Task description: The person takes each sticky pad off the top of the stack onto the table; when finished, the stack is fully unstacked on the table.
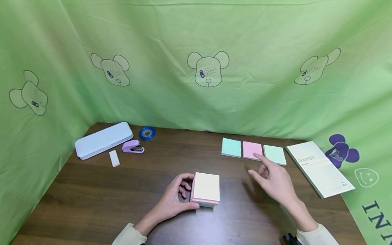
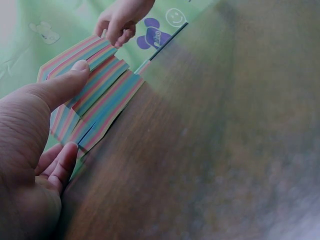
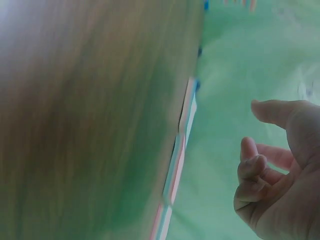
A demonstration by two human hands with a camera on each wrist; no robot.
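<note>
My left hand (image 1: 172, 200) grips a stack of square sticky-note pads (image 1: 206, 188), cream on top, at the middle front of the table. Its thumb lies along the near side and its fingers are at the left side. In the left wrist view, the stack (image 2: 107, 105) shows striped pink, yellow and blue edges, with its blocks slightly offset. My right hand (image 1: 276, 180) holds nothing; its index finger reaches out and overlaps the pink pad (image 1: 252, 149) in the head view. Beside that pad lie a turquoise pad (image 1: 231, 147) and a pale green pad (image 1: 275, 154).
A white notebook (image 1: 320, 169) lies at the right edge. Back left are a light blue pencil case (image 1: 104, 140), a purple stapler (image 1: 133, 146), a white eraser (image 1: 114, 158) and a blue tape roll (image 1: 147, 133). Green curtain (image 1: 164, 91) surrounds the wooden table (image 1: 88, 202).
</note>
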